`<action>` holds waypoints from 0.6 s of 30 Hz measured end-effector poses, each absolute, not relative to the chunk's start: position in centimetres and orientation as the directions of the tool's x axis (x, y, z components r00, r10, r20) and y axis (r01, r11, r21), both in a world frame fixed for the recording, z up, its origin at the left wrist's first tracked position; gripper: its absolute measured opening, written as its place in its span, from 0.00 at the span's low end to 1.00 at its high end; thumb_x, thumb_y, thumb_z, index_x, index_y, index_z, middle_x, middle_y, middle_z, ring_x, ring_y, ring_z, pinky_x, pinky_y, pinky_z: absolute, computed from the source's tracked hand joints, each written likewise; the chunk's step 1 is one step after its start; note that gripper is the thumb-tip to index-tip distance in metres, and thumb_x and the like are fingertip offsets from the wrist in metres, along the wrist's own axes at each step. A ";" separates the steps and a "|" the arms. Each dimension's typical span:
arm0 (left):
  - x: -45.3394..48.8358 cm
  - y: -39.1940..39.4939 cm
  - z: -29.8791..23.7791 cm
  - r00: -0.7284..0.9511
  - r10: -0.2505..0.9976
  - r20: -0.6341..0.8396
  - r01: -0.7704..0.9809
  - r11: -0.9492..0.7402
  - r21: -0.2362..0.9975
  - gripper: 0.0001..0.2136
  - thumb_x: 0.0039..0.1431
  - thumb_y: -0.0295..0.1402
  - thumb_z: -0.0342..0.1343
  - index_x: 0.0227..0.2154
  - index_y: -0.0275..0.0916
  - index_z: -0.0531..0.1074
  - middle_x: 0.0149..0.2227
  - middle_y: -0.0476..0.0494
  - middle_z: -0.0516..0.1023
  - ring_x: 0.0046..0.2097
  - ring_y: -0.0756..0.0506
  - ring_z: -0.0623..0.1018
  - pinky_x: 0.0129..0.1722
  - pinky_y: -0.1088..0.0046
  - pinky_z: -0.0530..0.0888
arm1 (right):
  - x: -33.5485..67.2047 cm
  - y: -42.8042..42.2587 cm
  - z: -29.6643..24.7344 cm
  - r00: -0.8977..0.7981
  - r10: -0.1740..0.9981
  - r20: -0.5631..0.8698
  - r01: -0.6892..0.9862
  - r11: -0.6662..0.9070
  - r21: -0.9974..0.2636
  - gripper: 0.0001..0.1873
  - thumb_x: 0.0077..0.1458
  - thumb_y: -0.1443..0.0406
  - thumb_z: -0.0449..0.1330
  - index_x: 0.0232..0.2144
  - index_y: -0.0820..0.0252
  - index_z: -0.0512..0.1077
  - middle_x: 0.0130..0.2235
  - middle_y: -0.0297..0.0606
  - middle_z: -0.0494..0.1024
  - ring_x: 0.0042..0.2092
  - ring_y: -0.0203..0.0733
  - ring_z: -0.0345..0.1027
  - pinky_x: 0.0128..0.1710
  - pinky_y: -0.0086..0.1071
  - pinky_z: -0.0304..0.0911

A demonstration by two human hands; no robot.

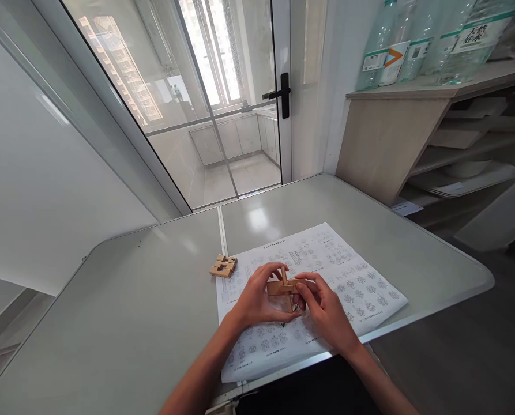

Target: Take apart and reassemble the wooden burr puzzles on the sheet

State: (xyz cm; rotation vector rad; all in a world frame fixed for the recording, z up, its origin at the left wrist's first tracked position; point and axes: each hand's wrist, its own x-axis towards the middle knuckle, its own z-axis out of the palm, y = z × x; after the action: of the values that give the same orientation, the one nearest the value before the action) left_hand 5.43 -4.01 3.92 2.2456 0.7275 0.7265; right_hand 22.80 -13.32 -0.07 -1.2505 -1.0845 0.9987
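Observation:
Between my hands, over the sheet, is a set of crossed wooden puzzle pieces [276,288]: a flat bar lying sideways with an upright stick through it. My left hand [257,293] is curled around the left side, its fingers at the stick's top and its thumb at the lower end. The right end of the bar is pinched by my right hand [322,305]. Under both hands lies a large printed paper sheet [369,288] covered with small assembly drawings. Several notched wooden pieces [224,266] rest together at its upper left edge.
The grey-green table [145,311] has a seam strip [221,230] and rounded corners. Beyond it stands a glass door [240,155] with a black handle [285,95]. At right, a wooden shelf unit [387,138] carries several large clear bottles [415,57].

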 end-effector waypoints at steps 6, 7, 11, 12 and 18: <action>5.4 -4.0 4.1 0.698 0.642 0.316 0.281 -0.652 0.705 0.38 0.39 0.44 0.76 0.55 0.46 0.68 0.52 0.42 0.78 0.50 0.38 0.78 0.56 0.57 0.73 | 22.9 -13.6 0.2 0.181 0.980 0.087 0.024 0.084 -0.996 0.20 0.70 0.47 0.55 0.50 0.55 0.69 0.31 0.34 0.76 0.33 0.42 0.70 0.35 0.33 0.67; 5.4 -4.0 4.1 0.697 0.641 0.323 0.283 -0.659 0.697 0.37 0.40 0.44 0.76 0.55 0.46 0.68 0.52 0.42 0.78 0.50 0.37 0.78 0.56 0.57 0.73 | 23.0 -13.6 0.2 0.176 0.980 0.089 0.029 0.085 -0.996 0.20 0.70 0.48 0.55 0.50 0.55 0.69 0.31 0.34 0.76 0.33 0.42 0.70 0.35 0.33 0.66; 5.1 -3.9 4.2 0.698 0.624 0.351 0.301 -0.700 0.647 0.39 0.39 0.44 0.76 0.56 0.46 0.68 0.53 0.42 0.78 0.52 0.36 0.78 0.57 0.56 0.72 | 22.9 -13.6 0.5 0.166 0.982 0.093 0.042 0.087 -0.995 0.20 0.70 0.47 0.54 0.49 0.56 0.69 0.31 0.35 0.76 0.33 0.42 0.70 0.33 0.33 0.66; 5.1 -3.9 4.2 0.700 0.620 0.355 0.307 -0.710 0.634 0.40 0.39 0.44 0.76 0.56 0.47 0.67 0.53 0.41 0.78 0.52 0.36 0.78 0.56 0.56 0.72 | 22.9 -13.6 0.6 0.164 0.982 0.090 0.044 0.084 -0.995 0.20 0.70 0.47 0.54 0.49 0.56 0.69 0.31 0.36 0.76 0.33 0.43 0.70 0.32 0.33 0.66; 4.9 -3.7 4.4 0.710 0.604 0.363 0.315 -0.732 0.604 0.40 0.39 0.42 0.76 0.58 0.47 0.67 0.52 0.42 0.79 0.51 0.36 0.78 0.56 0.56 0.72 | 22.8 -13.5 0.7 0.167 0.983 0.077 0.051 0.069 -0.996 0.22 0.69 0.45 0.54 0.48 0.56 0.70 0.30 0.36 0.75 0.33 0.44 0.70 0.29 0.32 0.63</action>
State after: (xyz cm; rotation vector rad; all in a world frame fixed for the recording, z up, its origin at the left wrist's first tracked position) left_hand 4.93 -3.74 4.39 2.4063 0.7020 0.7580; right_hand 22.81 -13.49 0.66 -1.2636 -1.1491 1.0089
